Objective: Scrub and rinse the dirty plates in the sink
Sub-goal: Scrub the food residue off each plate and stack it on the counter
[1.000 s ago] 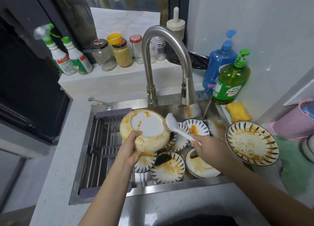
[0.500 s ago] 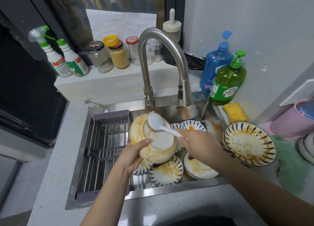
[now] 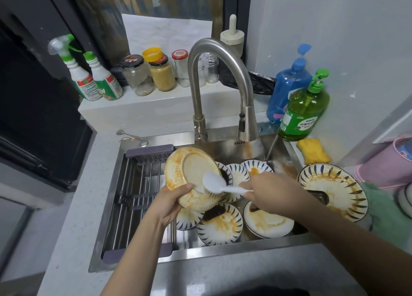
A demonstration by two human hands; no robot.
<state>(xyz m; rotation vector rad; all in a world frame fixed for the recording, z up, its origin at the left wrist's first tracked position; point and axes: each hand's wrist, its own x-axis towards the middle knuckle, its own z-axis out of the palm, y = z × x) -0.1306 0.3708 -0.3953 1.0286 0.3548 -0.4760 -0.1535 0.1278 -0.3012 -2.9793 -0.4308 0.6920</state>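
Left hand is gripping the near rim of an upturned plate, thumb on the underside, fingers curled beneath; the plate is being held tilted over the left-centre of the sink, above the stacked dishes. Right hand is clasping the white handle of a scrub brush, whose oval head is pressing against the plate's underside near its foot ring.

Handling, judged: glazed ceramic, rigid, moderately heavy, brittle if dropped on steel. The orange greasy film is likely making it slippery, so a rim grip with the thumb opposed looks soundest.

Materials: plate underside is cream, smooth, with a ribbed outer wall streaked orange. Sink is brushed stainless, with a slatted metal drain rack lying across its left half. Other dirty plates are lying in the basin, white with dark radial strokes, smeared brown and orange. One more soiled plate is sitting on the right counter. Faucet is arching overhead; no water flow is visible. Yellow sponge and green soap bottle are standing far right.
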